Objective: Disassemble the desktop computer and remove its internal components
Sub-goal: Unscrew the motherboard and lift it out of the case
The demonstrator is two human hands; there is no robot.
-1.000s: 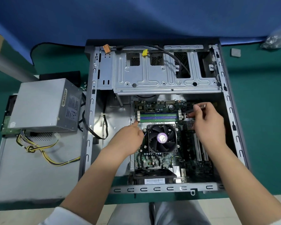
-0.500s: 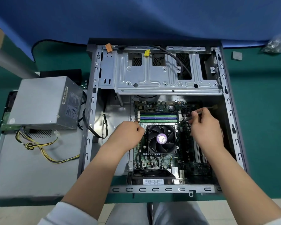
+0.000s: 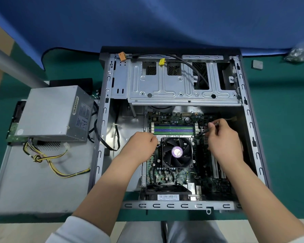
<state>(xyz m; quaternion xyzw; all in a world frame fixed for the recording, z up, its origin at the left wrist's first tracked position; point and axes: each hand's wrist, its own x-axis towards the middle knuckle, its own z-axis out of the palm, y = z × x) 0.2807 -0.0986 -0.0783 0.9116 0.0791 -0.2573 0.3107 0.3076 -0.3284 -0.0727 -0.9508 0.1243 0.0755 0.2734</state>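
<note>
Green matting (image 3: 279, 120) covers the bench, with a blue cloth (image 3: 147, 20) hung behind it; on the mat lies the desktop case (image 3: 251, 123), side panel off and open upward, filling the middle of the view; to its left a grey panel (image 3: 33, 186) carries the power supply (image 3: 54, 113), already out of the case, its yellow and black leads (image 3: 47, 160) trailing loose toward the near side; inside the case, the drive cage (image 3: 174, 85) spans the far end, and the motherboard (image 3: 175, 176) lies below it, apparently not yet freed; at the board's centre sits the CPU cooler fan (image 3: 176, 151), with green and blue memory slots (image 3: 174, 129) just beyond it; the left hand (image 3: 140, 144) rests at the fan's left far corner, fingers curled in, though whether they pinch anything I cannot tell; the right hand (image 3: 221, 135) sits right of the fan, fingers curled round a dark cable (image 3: 203, 132) that runs down to the board, with a slim metal-tipped piece (image 3: 216, 123) showing above the thumb; judging by this, the step in hand is unplugging a lead from the board, with the bigger parts to follow; the next move seems to call for a straight pull on the connector rather than the wire, the left hand bracing the board, since a tug at an angle could bend pins
</note>
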